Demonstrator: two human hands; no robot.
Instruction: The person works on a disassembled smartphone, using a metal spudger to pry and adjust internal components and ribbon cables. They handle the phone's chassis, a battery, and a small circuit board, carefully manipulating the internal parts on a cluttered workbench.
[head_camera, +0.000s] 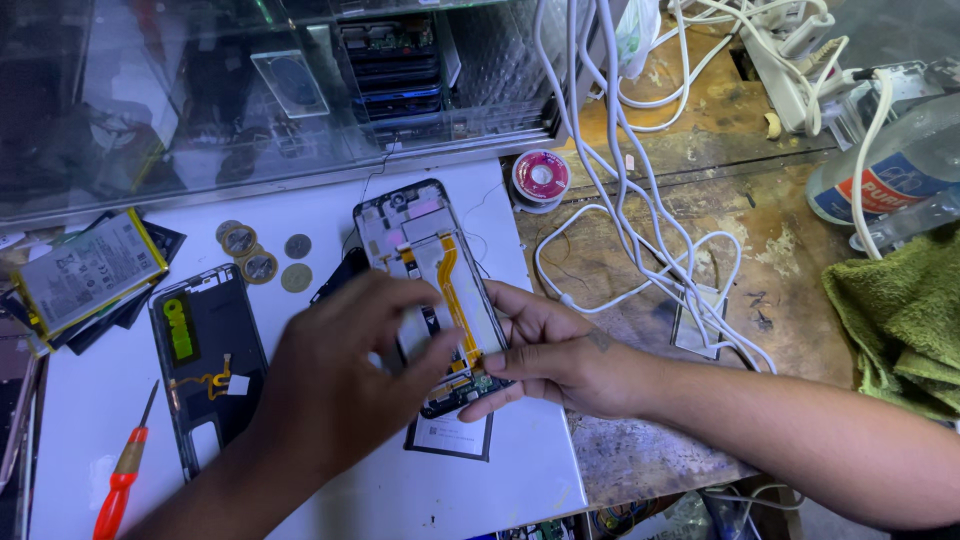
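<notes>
Opened phone (432, 270): back cover off, lying lengthwise on the white work mat (330, 500), near its middle; orange flex cable (452, 290) runs down its inside.
Right hand (555, 350): comes in from the right, fingers closed on the phone's lower right edge — thumb on top near the cable's lower end, the other fingers under the frame.
Left hand (350, 370): blurred, over the phone's lower left part; thumb and forefinger drawn together at the inside of the phone, but whether they pinch anything I cannot tell.
Second phone frame (205, 365): dark, left of the hands, flat on the mat, with a green sticker and a small orange flex piece inside.
Battery (88, 272): at the mat's left edge, lying on dark parts.
Coins (262, 260): four, between the battery and the opened phone.
Screwdriver (125, 470): red handle, lower left of the mat.
Solder reel (541, 178): pink, just beyond the mat's upper right corner.
White cables (640, 210): looped over the worn wooden bench — right of the mat.
Green cloth (900, 320): far right edge.
</notes>
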